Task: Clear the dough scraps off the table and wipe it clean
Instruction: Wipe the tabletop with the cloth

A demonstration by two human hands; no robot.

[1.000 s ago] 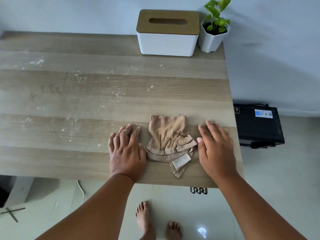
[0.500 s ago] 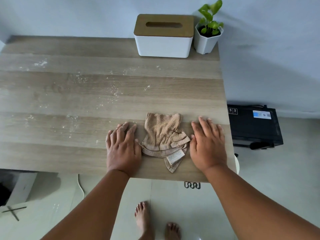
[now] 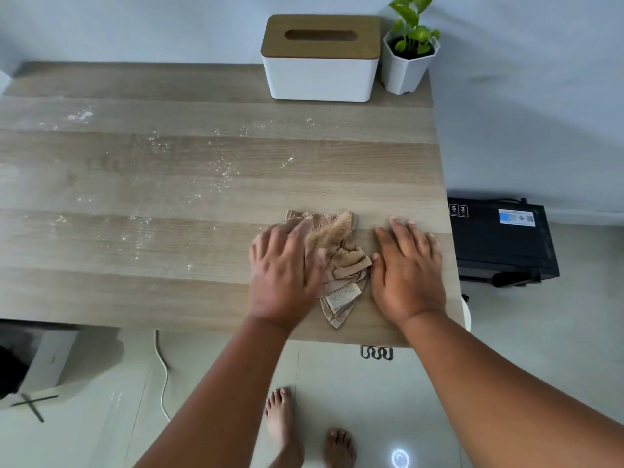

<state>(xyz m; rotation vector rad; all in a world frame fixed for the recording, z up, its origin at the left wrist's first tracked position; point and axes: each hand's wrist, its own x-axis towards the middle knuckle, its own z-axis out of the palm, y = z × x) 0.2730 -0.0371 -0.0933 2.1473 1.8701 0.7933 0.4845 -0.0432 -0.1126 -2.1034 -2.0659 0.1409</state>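
We see a wooden bench (image 3: 169, 184) filling most of the view, its boards dusted with white flour specks (image 3: 148, 221) across the left and middle. To the right of the bench, on the floor, sits a black box (image 3: 499, 241) with a white label. At the far edge of the bench stands a white tissue box (image 3: 320, 72) with a wooden lid, and just beside it on the right a small potted plant (image 3: 410, 59) in a white pot. Near the front right edge lies a crumpled tan cloth (image 3: 341, 251), its tag (image 3: 342, 295) turned toward us.

Our left hand (image 3: 287, 268) lies over the cloth's left side, fingers relaxed and slightly blurred, not curled around it. Our right hand (image 3: 408, 268) lies flat on the bench just beside the cloth's right edge, fingers straight and together, holding nothing. Nothing stands between our hands and the floured boards.
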